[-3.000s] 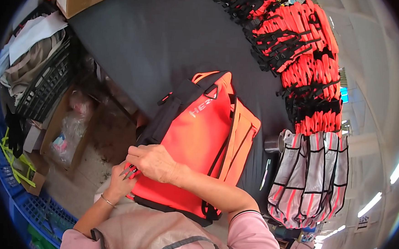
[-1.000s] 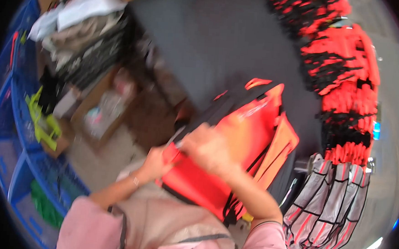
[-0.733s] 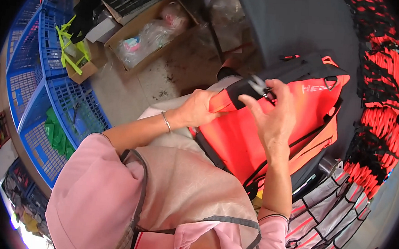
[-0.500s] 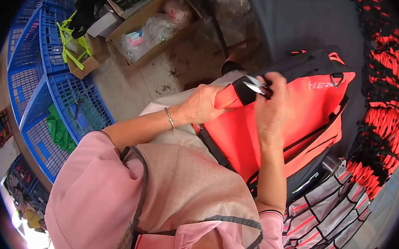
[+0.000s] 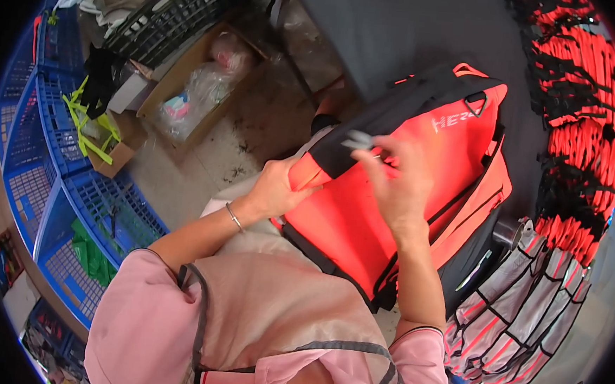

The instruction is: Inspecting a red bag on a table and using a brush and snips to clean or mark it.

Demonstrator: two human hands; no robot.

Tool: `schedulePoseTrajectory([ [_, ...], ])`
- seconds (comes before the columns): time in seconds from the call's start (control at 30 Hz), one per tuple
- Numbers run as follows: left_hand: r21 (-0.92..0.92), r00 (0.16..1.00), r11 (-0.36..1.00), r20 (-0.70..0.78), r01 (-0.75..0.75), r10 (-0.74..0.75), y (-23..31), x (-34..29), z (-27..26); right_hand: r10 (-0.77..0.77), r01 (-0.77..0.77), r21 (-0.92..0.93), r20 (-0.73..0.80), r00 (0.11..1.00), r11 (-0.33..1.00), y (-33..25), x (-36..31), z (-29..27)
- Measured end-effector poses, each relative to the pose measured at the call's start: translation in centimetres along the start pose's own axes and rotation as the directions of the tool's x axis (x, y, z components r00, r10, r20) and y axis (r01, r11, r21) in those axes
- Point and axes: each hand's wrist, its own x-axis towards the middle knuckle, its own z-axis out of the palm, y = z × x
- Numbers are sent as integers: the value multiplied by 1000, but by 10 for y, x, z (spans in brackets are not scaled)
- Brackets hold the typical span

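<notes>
A bright orange-red and black bag lies slantwise across my lap and the edge of the dark table. My left hand is closed on the orange end of the bag's near-left edge, thumb on top. Over the black strip beside it, my right hand is closed around small snips with silver blades, smeared by motion. The blades point left, close to the black fabric; whether they touch it I cannot tell. A black D-shaped ring sits at the bag's far right corner.
Blue plastic baskets stand at the left, one holding a green bag. Behind them are a cardboard box of clear plastic bags and a dark crate. Stacked red-black pieces and grey panels line the right.
The view has shifted, so the bag and both hands appear farther left. My right hand has turned, with the snips now blurred over the black strip. The left hand keeps its grip.
</notes>
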Motion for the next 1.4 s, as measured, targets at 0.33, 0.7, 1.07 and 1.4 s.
schedulePoseTrajectory([
  [0.33,260,970,940,-39,-220,238,-2,-1,4,845,-814,373,126,520,445,12,35,5],
  [0.7,102,985,984,-74,-149,157,10,12,-14,776,-508,826,147,614,245,24,0,15],
  [1.07,443,883,771,125,-457,452,114,158,-12,851,-418,876,17,525,240,45,-26,27],
  [1.4,129,932,983,324,130,-165,106,196,-26,828,-377,903,47,559,203,46,-32,30],
])
